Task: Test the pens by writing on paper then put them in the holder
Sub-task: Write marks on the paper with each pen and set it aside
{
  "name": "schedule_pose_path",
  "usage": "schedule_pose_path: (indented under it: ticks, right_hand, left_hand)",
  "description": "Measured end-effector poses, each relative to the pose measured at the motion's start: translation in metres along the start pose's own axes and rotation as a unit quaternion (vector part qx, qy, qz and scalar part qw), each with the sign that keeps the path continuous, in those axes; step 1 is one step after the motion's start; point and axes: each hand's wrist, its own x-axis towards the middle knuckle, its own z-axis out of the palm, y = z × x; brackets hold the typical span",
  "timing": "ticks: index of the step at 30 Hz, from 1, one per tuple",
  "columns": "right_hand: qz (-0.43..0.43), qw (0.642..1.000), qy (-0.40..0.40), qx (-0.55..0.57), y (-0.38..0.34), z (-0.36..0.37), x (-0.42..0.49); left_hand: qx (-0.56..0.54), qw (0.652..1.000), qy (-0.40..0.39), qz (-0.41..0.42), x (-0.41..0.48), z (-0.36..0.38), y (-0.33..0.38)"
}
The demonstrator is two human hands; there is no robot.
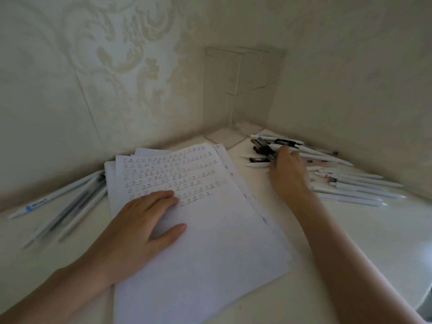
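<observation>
A stack of white paper lies in front of me, its top sheet covered with rows of small written marks. My left hand rests flat on the sheet, fingers straight. My right hand reaches into a pile of white pens at the right. Its fingertips are curled down round a dark-clipped pen at the pile's near-left edge, which lies at a different angle from the others. A clear plastic holder stands in the corner behind the paper, with no pens visible inside.
Several more white pens lie left of the paper along the wall. Patterned walls close in on the left, back and right. The white tabletop extends to my right, with its edge at the lower right.
</observation>
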Motion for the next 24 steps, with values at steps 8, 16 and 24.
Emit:
schedule_pose_path:
  ticks: [8,16,24]
  right_hand:
    - [-0.187,0.966,0.058,0.167,-0.023,-0.002,-0.009]
    - [-0.419,0.903,-0.034,0.084,-0.054,0.031,-0.024]
    - [-0.569,0.81,0.065,0.124,-0.081,0.011,-0.057]
  left_hand:
    - [-0.013,0.999,0.045,0.001,0.001,-0.003,0.0]
    - [-0.038,0.993,0.096,-0.058,-0.007,-0.022,-0.014]
    - [0.011,0.983,0.173,-0.069,-0.024,-0.031,-0.01]
